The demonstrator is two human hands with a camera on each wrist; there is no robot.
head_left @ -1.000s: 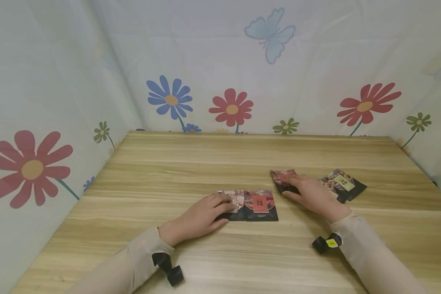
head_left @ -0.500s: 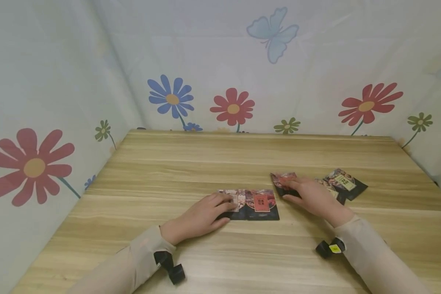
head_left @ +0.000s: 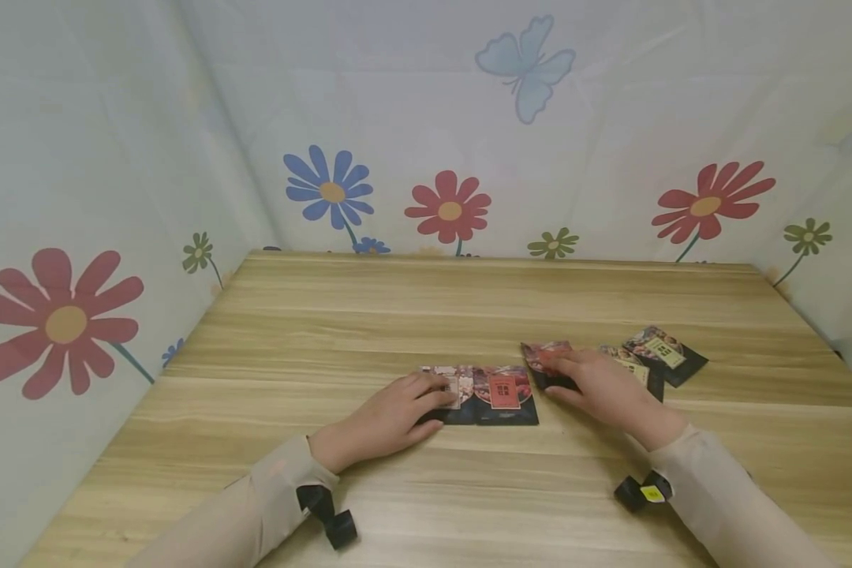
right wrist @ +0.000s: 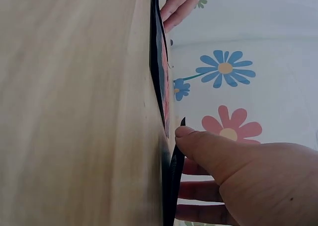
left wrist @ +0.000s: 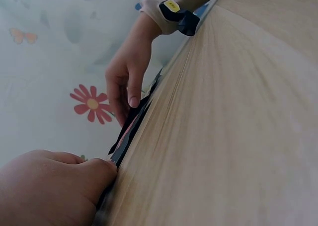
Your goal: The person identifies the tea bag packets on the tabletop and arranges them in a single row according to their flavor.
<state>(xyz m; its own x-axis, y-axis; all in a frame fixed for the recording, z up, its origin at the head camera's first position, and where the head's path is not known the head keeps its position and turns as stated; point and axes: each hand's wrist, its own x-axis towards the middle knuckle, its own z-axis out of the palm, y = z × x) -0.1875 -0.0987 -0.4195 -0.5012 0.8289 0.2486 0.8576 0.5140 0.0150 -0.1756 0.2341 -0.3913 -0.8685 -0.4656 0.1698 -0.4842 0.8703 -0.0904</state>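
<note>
My left hand [head_left: 390,414] rests with extended fingers on a flat black packet with a pale label [head_left: 461,379], partly covering it. Against its right side lies a black packet with a red label [head_left: 504,392], its printed face up. My right hand [head_left: 603,390] holds another red-labelled packet [head_left: 543,355], thumb at the near edge and fingers across the top. In the right wrist view this held packet [right wrist: 174,179] slants up from the table under the thumb. Its lower part is hidden by the hand in the head view.
Beyond my right hand lie two packets with yellowish labels, one packet [head_left: 632,367] partly behind the hand and another packet [head_left: 663,355] overlapping it at an angle. They rest on a wooden table [head_left: 326,315], bounded by a flower-printed cloth [head_left: 383,95] at the back and sides.
My right hand has drawn its packet slightly toward me, nearer the red-labelled packet, uncovering more of the yellowish-labelled one. My left hand has stayed nearly still.
</note>
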